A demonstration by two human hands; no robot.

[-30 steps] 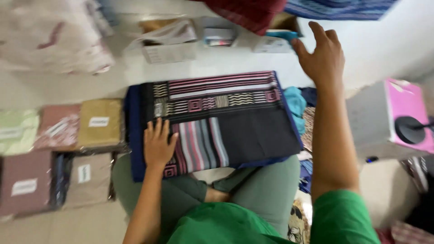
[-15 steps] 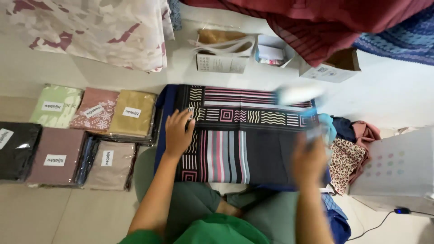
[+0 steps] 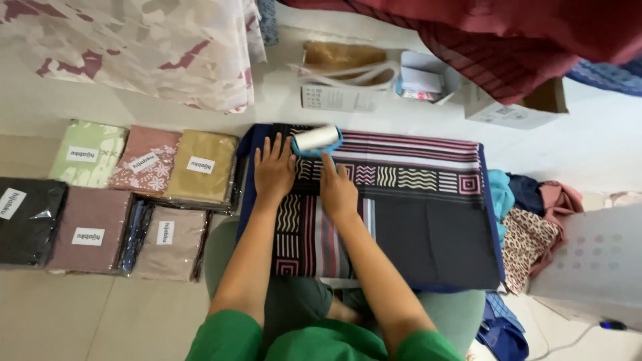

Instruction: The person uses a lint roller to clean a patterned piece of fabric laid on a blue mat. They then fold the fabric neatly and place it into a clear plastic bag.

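Pressing my left hand (image 3: 274, 168) flat and open on the dark patterned cloth (image 3: 401, 214) across my lap at frame centre, I grasp the blue-handled lint roller (image 3: 317, 140) with my right hand (image 3: 336, 190) at the cloth's upper left edge.

The right hand (image 3: 338, 190) covers the handle of the lint roller (image 3: 317, 140), so its grip cannot be made out, and both forearms hide parts of the patterned cloth (image 3: 414, 214). The cloth's near edge disappears over the lap. The black packet (image 3: 27, 220) is cut by the left edge, and the red fabric (image 3: 508, 40) by the top.
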